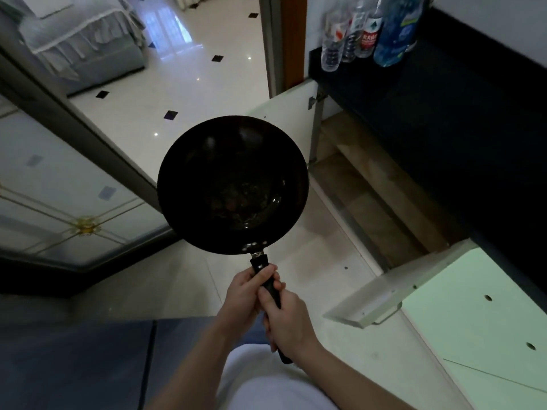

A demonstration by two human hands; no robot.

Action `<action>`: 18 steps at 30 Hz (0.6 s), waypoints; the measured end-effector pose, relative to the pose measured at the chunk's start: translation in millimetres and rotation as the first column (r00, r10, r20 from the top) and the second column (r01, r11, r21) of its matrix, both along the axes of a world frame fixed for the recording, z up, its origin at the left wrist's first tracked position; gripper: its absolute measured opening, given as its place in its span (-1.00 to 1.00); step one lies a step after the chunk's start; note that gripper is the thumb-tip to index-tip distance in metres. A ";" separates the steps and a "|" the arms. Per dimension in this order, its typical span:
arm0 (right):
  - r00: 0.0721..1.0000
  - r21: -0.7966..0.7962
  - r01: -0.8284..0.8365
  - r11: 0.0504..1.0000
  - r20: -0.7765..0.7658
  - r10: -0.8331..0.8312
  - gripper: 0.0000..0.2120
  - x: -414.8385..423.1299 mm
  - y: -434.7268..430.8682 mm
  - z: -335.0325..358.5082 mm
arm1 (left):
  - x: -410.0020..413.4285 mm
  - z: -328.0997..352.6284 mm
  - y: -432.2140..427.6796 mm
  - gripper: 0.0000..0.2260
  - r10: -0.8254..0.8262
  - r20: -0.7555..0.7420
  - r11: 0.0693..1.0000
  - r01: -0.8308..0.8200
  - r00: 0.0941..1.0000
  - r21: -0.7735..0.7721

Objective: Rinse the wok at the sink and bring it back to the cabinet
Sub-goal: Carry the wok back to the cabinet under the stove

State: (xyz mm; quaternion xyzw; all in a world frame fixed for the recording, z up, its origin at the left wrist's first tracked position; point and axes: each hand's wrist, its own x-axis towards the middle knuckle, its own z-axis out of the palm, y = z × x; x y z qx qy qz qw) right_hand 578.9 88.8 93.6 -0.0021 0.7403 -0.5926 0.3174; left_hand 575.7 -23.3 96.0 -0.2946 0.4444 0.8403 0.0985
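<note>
Wok point(232, 184) in air over floor tiles, mouth up, roughly level. Bottom shows glossy specks; rinsed or not, can't tell. No sink in view.
My left hand point(250, 291) wraps handle point(270, 287) just behind bowl. My right hand point(288, 319) clenches handle further back.
Two-hand grip suits weight: hold bowl level so drips stay inside.
Open cabinet point(370, 196) to right. Its near door point(373, 297) juts out beside me, so swing wide of its corner.
Bottles point(367, 31) at counter point(444, 99) far corner, well apart.
</note>
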 end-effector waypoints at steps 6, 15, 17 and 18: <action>0.987 0.077 0.160 0.984 -0.025 -0.159 -0.51 -73.0 -59.0 -3.3 | -89.2 8.2 -51.2 -0.85 -0.183 -0.001 0.982 0.183 0.983 -0.057; 0.909 0.059 0.415 0.908 0.000 -0.416 -0.73 -150.6 -97.1 21.1 | -197.5 17.8 -85.5 -0.85 -0.479 -0.041 0.878 0.477 0.877 -0.051; 0.869 0.054 0.491 0.870 0.035 -0.493 -0.71 -160.0 -92.9 26.9 | -214.6 19.7 -77.5 -0.84 -0.531 -0.040 0.848 0.530 0.847 -0.030; 0.849 0.048 0.524 0.850 0.043 -0.526 -0.70 -164.5 -90.3 29.8 | -222.8 20.1 -72.8 -0.84 -0.556 -0.037 0.831 0.556 0.830 -0.023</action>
